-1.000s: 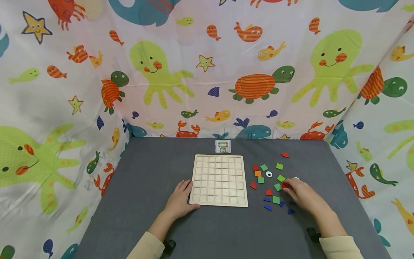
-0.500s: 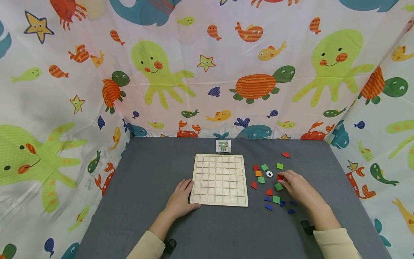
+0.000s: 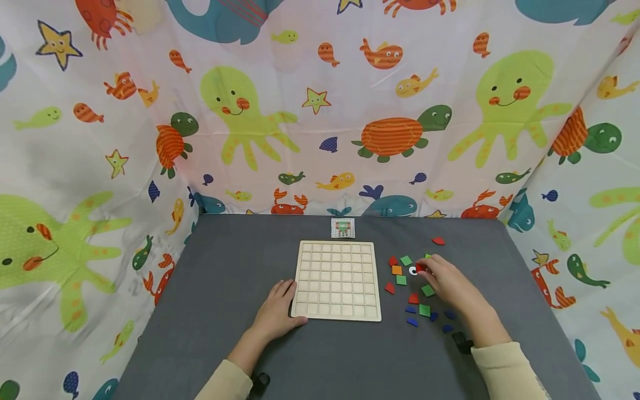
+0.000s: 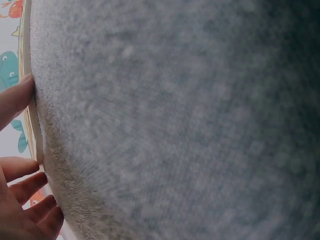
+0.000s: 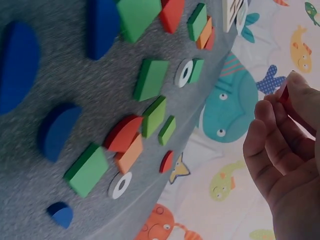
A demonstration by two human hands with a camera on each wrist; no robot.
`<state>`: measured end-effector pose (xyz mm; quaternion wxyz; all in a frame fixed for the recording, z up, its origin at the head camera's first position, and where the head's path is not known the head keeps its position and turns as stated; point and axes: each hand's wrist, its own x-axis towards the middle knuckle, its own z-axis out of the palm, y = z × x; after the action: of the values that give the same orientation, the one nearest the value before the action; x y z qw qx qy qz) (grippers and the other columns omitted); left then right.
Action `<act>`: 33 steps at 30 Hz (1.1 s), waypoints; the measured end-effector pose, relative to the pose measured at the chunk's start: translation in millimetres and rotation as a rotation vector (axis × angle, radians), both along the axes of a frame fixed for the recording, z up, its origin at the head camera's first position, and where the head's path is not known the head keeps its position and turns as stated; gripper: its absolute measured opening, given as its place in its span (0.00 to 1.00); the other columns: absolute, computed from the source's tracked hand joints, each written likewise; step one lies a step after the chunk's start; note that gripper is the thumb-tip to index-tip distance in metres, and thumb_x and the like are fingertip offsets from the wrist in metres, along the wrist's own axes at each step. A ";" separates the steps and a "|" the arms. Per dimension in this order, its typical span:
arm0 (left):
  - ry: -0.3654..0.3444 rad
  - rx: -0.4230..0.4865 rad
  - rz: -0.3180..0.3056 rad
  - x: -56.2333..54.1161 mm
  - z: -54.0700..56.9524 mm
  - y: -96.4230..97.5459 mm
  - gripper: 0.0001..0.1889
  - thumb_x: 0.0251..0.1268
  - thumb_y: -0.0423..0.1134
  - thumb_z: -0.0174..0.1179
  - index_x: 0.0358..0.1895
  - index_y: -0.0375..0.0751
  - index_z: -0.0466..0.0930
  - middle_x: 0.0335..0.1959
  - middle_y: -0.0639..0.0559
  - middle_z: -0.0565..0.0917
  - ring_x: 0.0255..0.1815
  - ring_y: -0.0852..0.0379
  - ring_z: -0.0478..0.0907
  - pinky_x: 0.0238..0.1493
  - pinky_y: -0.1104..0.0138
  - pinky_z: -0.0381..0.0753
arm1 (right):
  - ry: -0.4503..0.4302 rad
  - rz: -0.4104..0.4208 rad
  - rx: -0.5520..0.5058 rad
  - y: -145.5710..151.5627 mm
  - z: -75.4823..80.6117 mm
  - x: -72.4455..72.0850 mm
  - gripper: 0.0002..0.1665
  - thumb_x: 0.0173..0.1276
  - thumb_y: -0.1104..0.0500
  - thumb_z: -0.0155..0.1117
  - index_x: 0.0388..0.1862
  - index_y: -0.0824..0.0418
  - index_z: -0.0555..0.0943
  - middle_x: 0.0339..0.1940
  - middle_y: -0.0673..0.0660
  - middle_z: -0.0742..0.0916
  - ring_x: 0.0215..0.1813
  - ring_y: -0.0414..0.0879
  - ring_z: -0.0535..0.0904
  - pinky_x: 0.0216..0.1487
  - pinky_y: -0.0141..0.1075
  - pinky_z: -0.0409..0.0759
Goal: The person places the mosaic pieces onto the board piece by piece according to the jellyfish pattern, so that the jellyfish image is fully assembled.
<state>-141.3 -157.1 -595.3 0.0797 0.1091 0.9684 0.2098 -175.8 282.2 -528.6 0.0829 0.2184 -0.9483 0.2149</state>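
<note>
A pale wooden grid board (image 3: 337,281) lies on the grey table, its square cells bare. My left hand (image 3: 274,312) rests against the board's lower left corner, fingers along the left edge and thumb at the front edge. The left wrist view shows the thumb (image 4: 19,100) touching the board's side. My right hand (image 3: 447,279) pinches a small red piece (image 5: 284,95) between thumb and fingertips; its shape is mostly covered. In the head view this piece is right beside a white ring (image 3: 412,270) with a dark centre.
Around the right hand lie loose pieces: green squares (image 3: 424,310), an orange square (image 3: 396,270), red wedges (image 3: 389,288) and blue rounded pieces (image 5: 59,131). A small printed picture card (image 3: 343,228) lies behind the board. A sea-animal curtain (image 3: 310,72) encloses the table.
My right hand has moved left, away from the pieces at the right, carrying the red piece toward the white ring. My left hand stays at the board's corner.
</note>
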 end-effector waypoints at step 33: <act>0.003 0.019 -0.001 0.2 -2.1 -1.4 0.53 0.53 0.59 0.74 0.79 0.40 0.60 0.79 0.43 0.62 0.81 0.41 0.53 0.70 0.43 0.67 | -0.086 -0.002 0.013 -54.6 -6.8 -42.1 0.18 0.70 0.57 0.69 0.54 0.66 0.85 0.45 0.58 0.85 0.41 0.49 0.82 0.46 0.46 0.85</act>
<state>-141.2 -158.5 -597.4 0.0771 0.1106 0.9665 0.2186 -217.9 227.6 -535.4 0.0408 0.2087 -0.9525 0.2180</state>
